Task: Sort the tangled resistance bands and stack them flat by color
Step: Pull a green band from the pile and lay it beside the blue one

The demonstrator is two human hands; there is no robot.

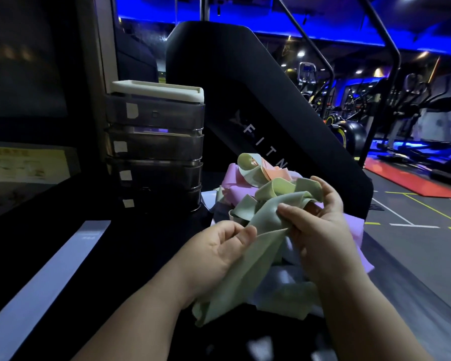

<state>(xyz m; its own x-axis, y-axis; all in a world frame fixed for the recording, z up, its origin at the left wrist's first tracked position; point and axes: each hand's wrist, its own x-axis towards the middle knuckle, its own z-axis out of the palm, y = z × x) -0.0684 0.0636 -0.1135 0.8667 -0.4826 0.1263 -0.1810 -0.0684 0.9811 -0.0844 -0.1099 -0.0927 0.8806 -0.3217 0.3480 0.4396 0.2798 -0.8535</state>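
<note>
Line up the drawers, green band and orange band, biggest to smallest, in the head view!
1. drawers
2. green band, nearer the camera, so its place after the drawers is unsure
3. orange band, mostly hidden

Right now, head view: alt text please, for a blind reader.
The left hand and right hand pinch a pale green band over a tangled pile of green, pink and orange bands. Stacked dark plastic drawers stand to the left; gym machines under blue light lie behind.
</note>
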